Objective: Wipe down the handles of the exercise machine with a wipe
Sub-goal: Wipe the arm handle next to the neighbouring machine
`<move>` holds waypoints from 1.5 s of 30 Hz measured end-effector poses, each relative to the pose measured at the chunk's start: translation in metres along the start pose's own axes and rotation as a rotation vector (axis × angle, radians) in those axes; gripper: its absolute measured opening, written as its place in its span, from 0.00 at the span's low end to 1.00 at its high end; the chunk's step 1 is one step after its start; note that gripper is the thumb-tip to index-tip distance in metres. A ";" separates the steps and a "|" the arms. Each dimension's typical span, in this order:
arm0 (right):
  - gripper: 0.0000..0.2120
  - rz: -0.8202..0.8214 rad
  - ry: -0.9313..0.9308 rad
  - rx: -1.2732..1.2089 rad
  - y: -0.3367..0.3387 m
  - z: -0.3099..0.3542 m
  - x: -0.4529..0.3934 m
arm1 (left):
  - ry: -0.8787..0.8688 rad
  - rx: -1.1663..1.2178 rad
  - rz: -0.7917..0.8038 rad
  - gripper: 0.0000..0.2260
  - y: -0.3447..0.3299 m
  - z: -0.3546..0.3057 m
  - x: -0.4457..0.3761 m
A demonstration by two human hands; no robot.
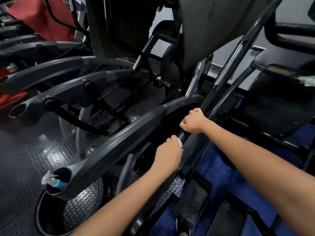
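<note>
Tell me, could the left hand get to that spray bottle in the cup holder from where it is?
Probably yes. The spray bottle stands in an open cup holder with nothing over it, but the left hand is closed around a white wipe on the handle.

One head view, looking forward and down, close above both hands gripping the handle.

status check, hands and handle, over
Left hand presses white wipe to black handle. Right hand closed on handle above. Nothing in the way.
</note>
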State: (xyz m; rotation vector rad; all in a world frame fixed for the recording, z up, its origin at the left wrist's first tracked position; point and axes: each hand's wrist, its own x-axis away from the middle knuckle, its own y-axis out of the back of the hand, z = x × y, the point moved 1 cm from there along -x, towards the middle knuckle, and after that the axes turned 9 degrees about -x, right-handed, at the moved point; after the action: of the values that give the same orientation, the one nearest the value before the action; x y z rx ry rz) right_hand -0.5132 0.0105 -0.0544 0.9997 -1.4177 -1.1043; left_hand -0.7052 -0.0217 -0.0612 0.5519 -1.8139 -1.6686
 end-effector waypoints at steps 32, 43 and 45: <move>0.24 -0.100 -0.012 -0.043 -0.009 -0.002 -0.001 | 0.071 1.189 0.602 0.15 -0.026 0.080 0.061; 0.26 -0.109 0.006 -0.021 -0.011 -0.005 -0.005 | -0.083 0.375 0.066 0.19 -0.003 0.015 -0.007; 0.26 -0.096 0.027 0.007 -0.008 -0.005 -0.004 | -0.100 0.555 0.161 0.19 -0.002 0.019 -0.030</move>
State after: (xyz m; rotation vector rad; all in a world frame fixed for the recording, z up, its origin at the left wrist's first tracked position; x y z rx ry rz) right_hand -0.5077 0.0124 -0.0632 1.0929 -1.3643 -1.1519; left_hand -0.6964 0.0125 -0.0683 0.5360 -2.3386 -1.0942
